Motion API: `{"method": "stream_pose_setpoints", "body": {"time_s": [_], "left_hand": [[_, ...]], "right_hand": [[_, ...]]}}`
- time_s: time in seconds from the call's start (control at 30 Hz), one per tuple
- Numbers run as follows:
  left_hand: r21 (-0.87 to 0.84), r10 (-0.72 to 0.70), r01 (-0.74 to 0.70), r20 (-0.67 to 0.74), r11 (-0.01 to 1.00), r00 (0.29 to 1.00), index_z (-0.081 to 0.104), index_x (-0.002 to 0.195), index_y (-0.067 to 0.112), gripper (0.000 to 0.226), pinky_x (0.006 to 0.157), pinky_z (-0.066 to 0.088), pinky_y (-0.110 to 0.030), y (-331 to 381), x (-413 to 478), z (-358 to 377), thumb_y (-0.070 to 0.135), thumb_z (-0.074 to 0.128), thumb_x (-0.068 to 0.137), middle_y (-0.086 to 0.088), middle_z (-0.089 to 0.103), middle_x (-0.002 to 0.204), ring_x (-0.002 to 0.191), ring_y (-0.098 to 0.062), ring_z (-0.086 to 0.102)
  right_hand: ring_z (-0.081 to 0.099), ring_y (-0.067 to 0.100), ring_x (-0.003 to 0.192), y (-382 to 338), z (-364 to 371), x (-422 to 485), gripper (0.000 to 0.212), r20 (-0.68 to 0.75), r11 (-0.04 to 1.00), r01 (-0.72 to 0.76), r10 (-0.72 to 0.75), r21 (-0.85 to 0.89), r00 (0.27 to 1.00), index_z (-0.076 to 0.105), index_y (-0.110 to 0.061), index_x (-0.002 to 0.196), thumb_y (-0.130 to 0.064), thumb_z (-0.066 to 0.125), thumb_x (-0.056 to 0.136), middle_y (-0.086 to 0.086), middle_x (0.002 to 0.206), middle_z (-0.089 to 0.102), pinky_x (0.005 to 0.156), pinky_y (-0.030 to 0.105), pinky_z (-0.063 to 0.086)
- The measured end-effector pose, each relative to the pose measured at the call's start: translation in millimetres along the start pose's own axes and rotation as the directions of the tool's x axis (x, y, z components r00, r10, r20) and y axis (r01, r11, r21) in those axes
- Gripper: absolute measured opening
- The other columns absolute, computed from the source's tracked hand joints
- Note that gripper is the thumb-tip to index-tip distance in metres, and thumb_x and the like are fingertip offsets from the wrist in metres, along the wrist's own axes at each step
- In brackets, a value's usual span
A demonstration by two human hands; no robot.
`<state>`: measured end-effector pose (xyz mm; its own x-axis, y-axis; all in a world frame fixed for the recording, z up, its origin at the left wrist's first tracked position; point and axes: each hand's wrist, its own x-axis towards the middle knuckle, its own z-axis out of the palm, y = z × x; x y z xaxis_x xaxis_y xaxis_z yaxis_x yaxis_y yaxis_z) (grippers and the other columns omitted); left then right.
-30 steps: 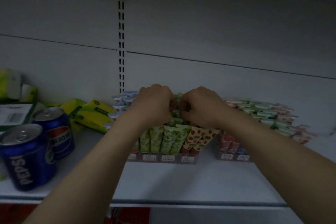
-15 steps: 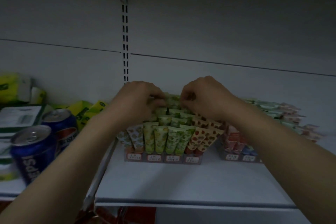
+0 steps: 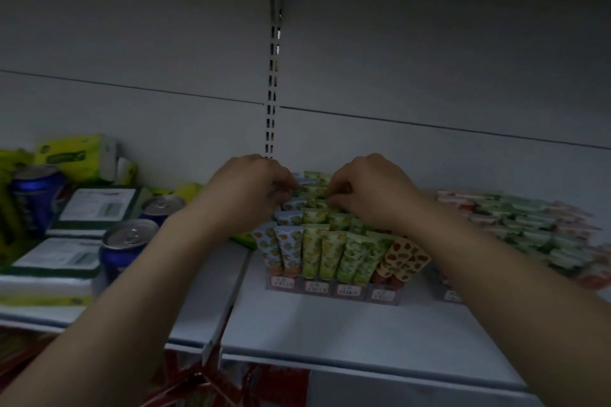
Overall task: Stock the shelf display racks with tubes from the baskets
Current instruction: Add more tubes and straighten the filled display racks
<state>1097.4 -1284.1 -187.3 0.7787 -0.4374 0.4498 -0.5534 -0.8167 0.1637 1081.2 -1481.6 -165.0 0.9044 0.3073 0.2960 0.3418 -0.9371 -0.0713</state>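
Fingers [image 3: 335, 192] of the right hand [image 3: 370, 195] are curled, thumb against forefinger, and appear to pinch the crimped top edge of a green tube [image 3: 315, 191] in the rear rows of the display rack [image 3: 332, 289]. Fingers [image 3: 286, 190] of the left hand [image 3: 251, 198] are likewise curled, resting on the tops of the bluish-patterned tubes [image 3: 291, 218] at the rack's left side; whether they grasp one cannot be told.

The green tube lies at frame centre, between the two hands and just left of the right fingertips, so the right hand is the nearer. It stands cap-down with its long axis near vertical in the picture, leaning slightly toward the back panel. As a judgement, the coming move is a push downward along that axis to seat the tube in its column, with the left hand steadying the neighbouring row.

The rack stands on a white shelf [image 3: 330, 334] and appears almost full. A second rack [image 3: 529, 225] of paler tubes sits at centre right. Blue drink cans [image 3: 127, 241] and flat boxes [image 3: 96, 205] occupy the lower left. A slotted upright [image 3: 272, 76] runs up the back panel at upper centre. No basket is in view.
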Motion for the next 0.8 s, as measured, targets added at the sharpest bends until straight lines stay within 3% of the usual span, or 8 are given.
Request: {"method": "stream_pose_setpoints", "body": {"time_s": [0.2,0.43,0.63,0.8], "left_hand": [[-0.027,0.013,-0.015,-0.051,1.000,0.999,0.066,0.116,0.027,0.024,0.086,0.046,-0.033,2.3,0.3,10.6,0.026,0.053,0.096,0.004,0.065,0.116,0.106,-0.020,0.056],[0.013,0.024,-0.023,-0.073,1.000,0.997,0.069,0.104,0.027,0.020,0.071,0.042,-0.031,14.7,13.2,23.4,0.037,0.055,0.094,0.003,0.056,0.103,0.094,-0.020,0.054],[-0.059,0.009,-0.013,-0.077,0.998,0.997,0.073,0.093,0.028,0.014,0.070,0.047,-0.029,17.5,22.3,25.4,0.034,0.062,0.090,0.006,0.069,0.092,0.084,-0.017,0.061],[-0.123,-0.031,0.023,-0.066,0.992,0.997,0.076,0.090,0.026,0.012,0.072,0.049,-0.027,17.0,26.0,23.2,0.033,0.067,0.086,0.005,0.072,0.087,0.075,-0.012,0.060]], "right_hand": [[0.063,0.017,0.083,1.0,6.8,5.7,0.013,0.000,1.000,0.000,0.000,-0.030,1.000,0.074,-0.022,0.095,-0.029,0.064,0.090,-0.001,0.095,0.071,0.076,0.032,0.053],[0.063,0.018,0.082,8.3,9.4,5.1,0.010,-0.015,1.000,-0.012,0.012,-0.012,1.000,0.074,-0.024,0.088,-0.030,0.065,0.088,-0.001,0.089,0.070,0.075,0.033,0.054],[0.063,0.018,0.080,15.1,9.1,5.4,0.010,-0.005,1.000,0.000,0.000,0.008,1.000,0.074,-0.022,0.087,-0.027,0.066,0.087,0.000,0.088,0.070,0.075,0.034,0.054],[0.057,0.015,0.071,17.1,9.6,6.3,0.013,-0.004,1.000,0.021,-0.021,0.002,1.000,0.067,-0.025,0.074,-0.026,0.066,0.087,-0.007,0.070,0.058,0.064,0.025,0.041]]}}
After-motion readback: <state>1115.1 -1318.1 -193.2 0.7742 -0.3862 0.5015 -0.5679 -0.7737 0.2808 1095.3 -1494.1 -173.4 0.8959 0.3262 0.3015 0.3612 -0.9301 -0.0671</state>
